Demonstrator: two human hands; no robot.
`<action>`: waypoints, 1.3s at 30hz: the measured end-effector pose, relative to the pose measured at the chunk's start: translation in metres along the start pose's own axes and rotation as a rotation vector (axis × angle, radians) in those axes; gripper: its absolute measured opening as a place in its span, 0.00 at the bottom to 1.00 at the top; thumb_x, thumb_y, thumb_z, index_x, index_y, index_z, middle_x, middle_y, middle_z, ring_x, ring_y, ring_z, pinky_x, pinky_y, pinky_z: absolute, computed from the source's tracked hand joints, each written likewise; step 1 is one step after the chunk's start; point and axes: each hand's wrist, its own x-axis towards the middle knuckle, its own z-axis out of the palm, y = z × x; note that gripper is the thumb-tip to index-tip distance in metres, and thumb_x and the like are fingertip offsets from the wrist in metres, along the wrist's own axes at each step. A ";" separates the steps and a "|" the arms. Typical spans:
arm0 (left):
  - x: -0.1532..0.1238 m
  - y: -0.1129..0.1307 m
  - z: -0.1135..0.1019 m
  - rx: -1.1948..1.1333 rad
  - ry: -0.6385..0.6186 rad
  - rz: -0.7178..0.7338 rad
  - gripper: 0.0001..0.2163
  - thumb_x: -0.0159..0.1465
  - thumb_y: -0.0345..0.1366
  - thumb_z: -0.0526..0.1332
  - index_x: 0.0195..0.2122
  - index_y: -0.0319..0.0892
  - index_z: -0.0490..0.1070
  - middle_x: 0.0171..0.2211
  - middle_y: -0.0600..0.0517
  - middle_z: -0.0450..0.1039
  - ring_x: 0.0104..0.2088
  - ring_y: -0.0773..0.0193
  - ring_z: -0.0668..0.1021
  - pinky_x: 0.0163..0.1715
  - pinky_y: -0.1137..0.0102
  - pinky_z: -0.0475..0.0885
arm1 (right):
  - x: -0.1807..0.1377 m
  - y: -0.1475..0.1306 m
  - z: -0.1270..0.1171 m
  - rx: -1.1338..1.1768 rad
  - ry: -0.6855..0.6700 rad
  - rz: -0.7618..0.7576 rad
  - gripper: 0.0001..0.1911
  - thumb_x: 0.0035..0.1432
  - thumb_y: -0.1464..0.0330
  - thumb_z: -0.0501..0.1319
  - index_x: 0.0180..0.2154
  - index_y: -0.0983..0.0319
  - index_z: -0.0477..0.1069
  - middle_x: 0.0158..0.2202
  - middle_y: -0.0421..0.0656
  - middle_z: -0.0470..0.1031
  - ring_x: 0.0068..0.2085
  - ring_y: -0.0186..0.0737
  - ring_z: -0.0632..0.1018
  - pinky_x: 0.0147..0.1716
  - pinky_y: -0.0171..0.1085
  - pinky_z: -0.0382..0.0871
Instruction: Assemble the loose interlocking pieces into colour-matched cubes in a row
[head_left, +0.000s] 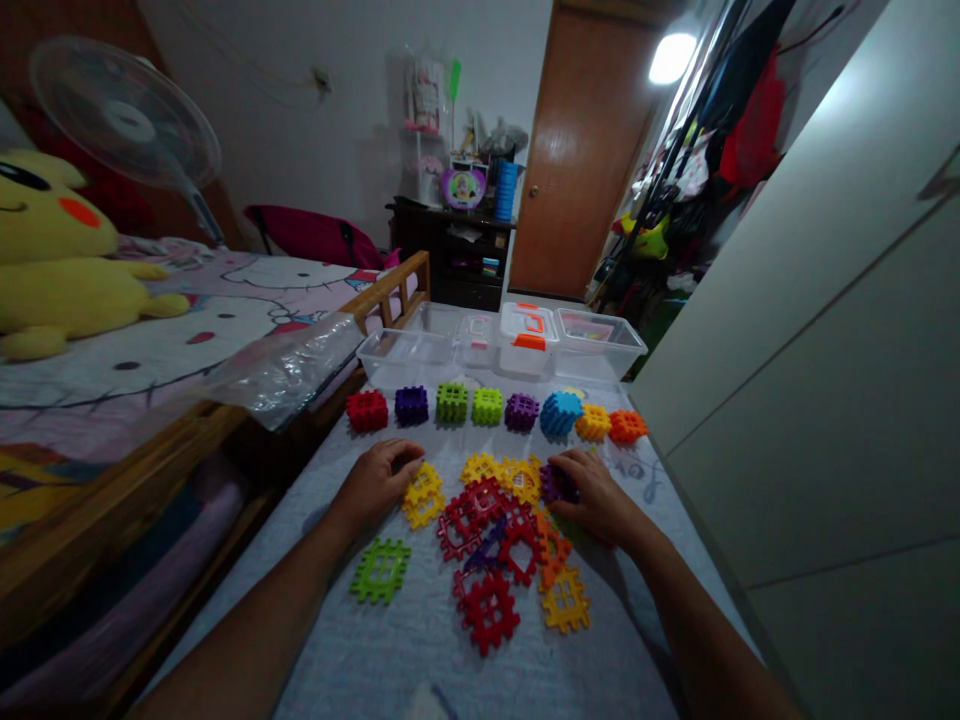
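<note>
Interlocking plastic building tiles with notched edges lie on the cloth-covered table. My left hand (384,480) is closed, with curled fingers and thumb at the upper left edge of a yellow tile (424,497). My right hand (596,495) pinches a purple tile (556,484) at the right side of the loose pile. In that pile, red tiles (491,610) overlap yellow, orange (553,545) and dark purple ones (489,545). A light orange tile (566,600) lies at the pile's lower right. Apart at the lower left is a green tile (381,571).
Behind the pile runs a row of colour-sorted stacks, from red (367,411) through blue (561,413) to orange (628,427). Clear plastic boxes (409,350) and a lidded box (528,340) stand farther back. A wooden bed rail (300,440) flanks the left, a pale cabinet (817,400) the right.
</note>
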 end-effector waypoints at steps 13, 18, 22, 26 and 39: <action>0.001 -0.001 0.001 -0.015 0.000 -0.001 0.14 0.58 0.43 0.58 0.38 0.40 0.76 0.38 0.47 0.78 0.40 0.54 0.79 0.41 0.64 0.74 | 0.012 -0.015 -0.018 -0.151 0.123 -0.059 0.21 0.48 0.66 0.65 0.46 0.63 0.71 0.43 0.49 0.71 0.46 0.49 0.70 0.47 0.45 0.63; 0.001 -0.002 0.001 -0.028 0.006 0.013 0.13 0.57 0.41 0.59 0.38 0.41 0.76 0.38 0.47 0.78 0.39 0.55 0.79 0.41 0.65 0.74 | 0.058 -0.030 -0.046 -0.329 0.219 -0.068 0.23 0.47 0.60 0.66 0.46 0.62 0.72 0.47 0.50 0.70 0.49 0.53 0.67 0.49 0.46 0.58; 0.000 -0.003 0.002 -0.028 0.018 0.015 0.11 0.57 0.40 0.58 0.37 0.42 0.76 0.38 0.48 0.78 0.40 0.56 0.79 0.41 0.66 0.74 | 0.102 -0.034 -0.055 -0.432 0.174 -0.018 0.24 0.47 0.59 0.65 0.46 0.61 0.72 0.49 0.50 0.70 0.52 0.55 0.65 0.49 0.47 0.56; 0.000 -0.002 0.002 -0.027 0.018 0.019 0.11 0.57 0.39 0.58 0.37 0.41 0.76 0.38 0.48 0.78 0.40 0.56 0.79 0.41 0.66 0.73 | 0.130 -0.028 -0.050 -0.468 0.089 0.024 0.25 0.46 0.57 0.65 0.45 0.60 0.73 0.50 0.50 0.70 0.53 0.56 0.64 0.49 0.47 0.55; 0.000 0.001 -0.001 -0.004 0.003 0.008 0.12 0.57 0.40 0.58 0.37 0.41 0.76 0.38 0.47 0.78 0.40 0.55 0.78 0.43 0.64 0.73 | 0.145 -0.019 -0.037 -0.478 0.010 -0.018 0.25 0.45 0.57 0.68 0.45 0.60 0.75 0.49 0.52 0.71 0.53 0.57 0.66 0.50 0.49 0.56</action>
